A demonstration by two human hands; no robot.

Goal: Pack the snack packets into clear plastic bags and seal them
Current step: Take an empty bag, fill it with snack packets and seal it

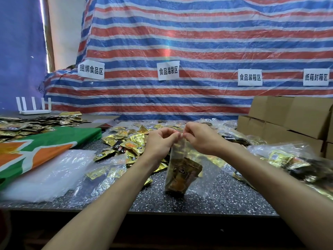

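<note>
So: pinched the top edge of the clear bag between left hand and right hand, fingers curled tight on the film, with fingertips meeting at the mouth. Hung it long axis vertical, straight below the fingers, bottom seemingly touching the table. Carried a dark-gold snack packet at the bottom. Held both hands level, equally near the seal line, wrists raised above the table. Judged sealing as current step.
</note>
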